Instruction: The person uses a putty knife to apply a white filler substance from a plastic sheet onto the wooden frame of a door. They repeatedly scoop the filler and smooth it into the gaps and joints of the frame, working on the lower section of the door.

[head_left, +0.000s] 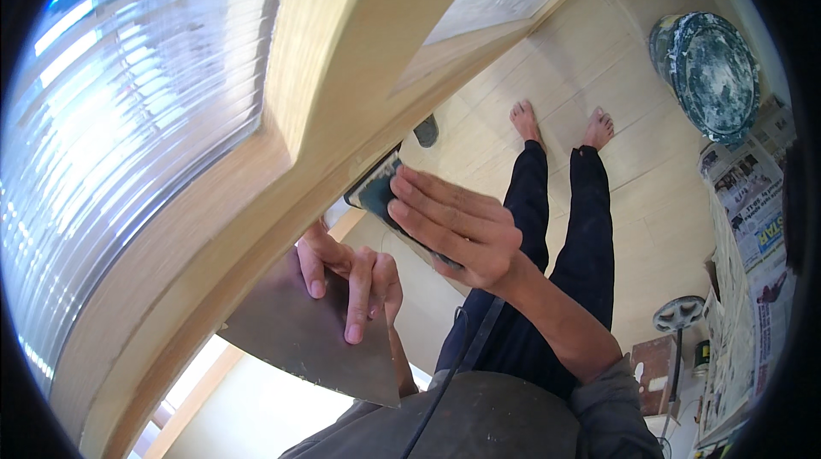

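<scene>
My right hand [457, 224] lies flat over a dark teal sanding tool [375, 192], pressing it against the edge of a light wooden door frame [342, 91]. A black cord [466, 348] runs from the tool down past my body. My left hand [351, 275] grips a broad, flat metal scraper blade [304, 335], with two fingers spread on its face, holding it against the frame's lower edge. A ribbed glass pane [137, 117] fills the frame at the left.
My legs in dark trousers and bare feet [560, 125] stand on pale floorboards. A paint-spattered bucket [705, 74] sits at upper right beside spread newspapers [757, 219]. A small stand with a round top [678, 313] and a brown box [654, 365] are at lower right.
</scene>
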`<act>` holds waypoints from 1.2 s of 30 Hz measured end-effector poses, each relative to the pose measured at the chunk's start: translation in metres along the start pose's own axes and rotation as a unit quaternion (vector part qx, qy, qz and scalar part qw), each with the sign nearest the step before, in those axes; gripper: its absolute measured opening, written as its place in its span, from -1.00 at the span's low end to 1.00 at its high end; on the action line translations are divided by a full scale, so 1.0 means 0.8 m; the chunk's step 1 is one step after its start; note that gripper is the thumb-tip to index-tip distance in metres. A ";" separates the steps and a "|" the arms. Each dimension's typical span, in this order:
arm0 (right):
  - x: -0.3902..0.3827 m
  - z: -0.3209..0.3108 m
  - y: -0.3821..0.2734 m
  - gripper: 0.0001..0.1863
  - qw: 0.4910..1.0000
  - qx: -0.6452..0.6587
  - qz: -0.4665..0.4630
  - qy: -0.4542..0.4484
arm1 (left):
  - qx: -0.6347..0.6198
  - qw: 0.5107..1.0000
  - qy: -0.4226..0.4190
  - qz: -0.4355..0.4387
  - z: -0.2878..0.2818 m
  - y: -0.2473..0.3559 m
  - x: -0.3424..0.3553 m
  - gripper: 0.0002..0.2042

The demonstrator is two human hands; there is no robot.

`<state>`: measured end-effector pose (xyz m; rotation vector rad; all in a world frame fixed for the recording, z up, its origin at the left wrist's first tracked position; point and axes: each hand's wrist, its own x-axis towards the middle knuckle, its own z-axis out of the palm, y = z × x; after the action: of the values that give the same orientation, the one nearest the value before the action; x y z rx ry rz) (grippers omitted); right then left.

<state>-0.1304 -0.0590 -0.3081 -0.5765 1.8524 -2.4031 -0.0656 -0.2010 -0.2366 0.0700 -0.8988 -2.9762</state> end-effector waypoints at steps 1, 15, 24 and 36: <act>-0.003 -0.004 -0.004 -0.50 1.000 0.003 0.009 0.008 | -0.006 1.000 -0.014 -0.006 -0.002 0.000 0.001 -0.84; 0.064 -0.047 0.019 -0.53 0.998 0.032 -0.036 -0.050 | -0.002 0.999 -0.047 -0.001 -0.012 0.008 -0.010 -0.73; 0.052 -0.049 0.008 -0.53 0.996 0.022 -0.009 -0.082 | -0.011 0.997 -0.075 -0.013 -0.010 0.006 -0.004 -0.75; 0.000 -0.057 0.005 -0.70 0.987 0.076 0.141 0.011 | 0.014 0.994 0.093 0.062 0.019 -0.011 -0.004 -0.81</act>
<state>-0.1463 -0.0179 -0.3217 -0.2565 1.6143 -2.3406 -0.0632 -0.1848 -0.2288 0.2772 -0.8878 -2.7855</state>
